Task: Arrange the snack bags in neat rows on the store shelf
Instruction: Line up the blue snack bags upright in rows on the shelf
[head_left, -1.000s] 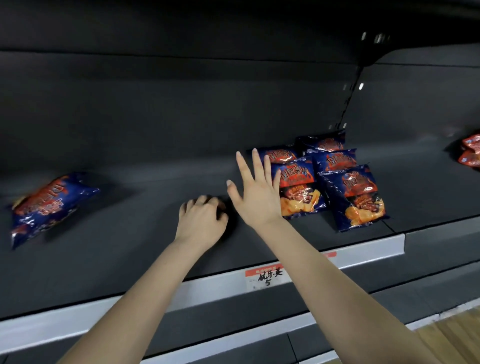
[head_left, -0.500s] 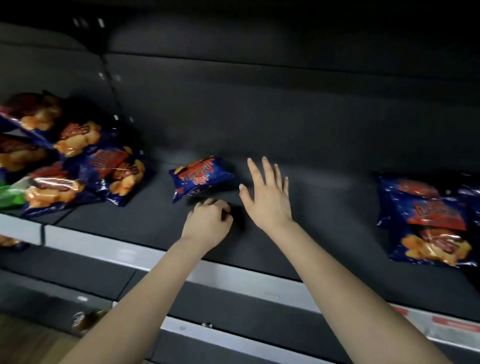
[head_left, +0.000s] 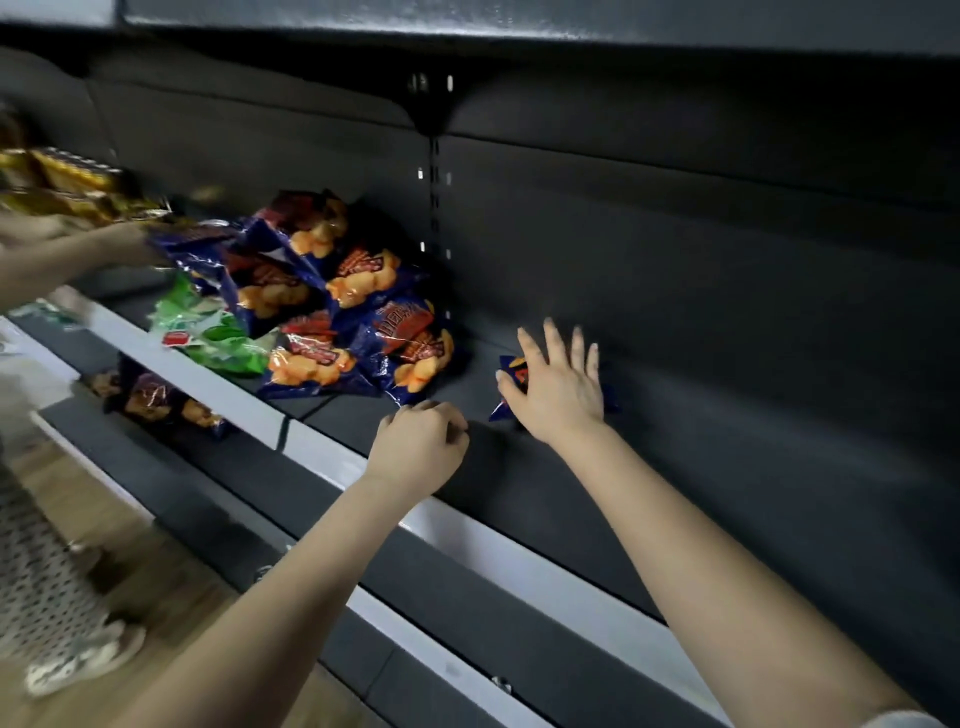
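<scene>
Lone bag (head_left: 511, 376): we find it on the shelf (head_left: 701, 415), apart from the pile (head_left: 332, 306), mostly under our right hand (head_left: 558, 384), fingers spread, likely poised to take it. Left hand (head_left: 418, 447): curled into a fist on the shelf, empty as far as we see, seemingly bracing. A second person's arm (head_left: 57, 254) works far left.

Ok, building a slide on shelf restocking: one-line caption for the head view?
Right hand spread over a lone blue snack bag; left hand fisted on the dark shelf.
</scene>
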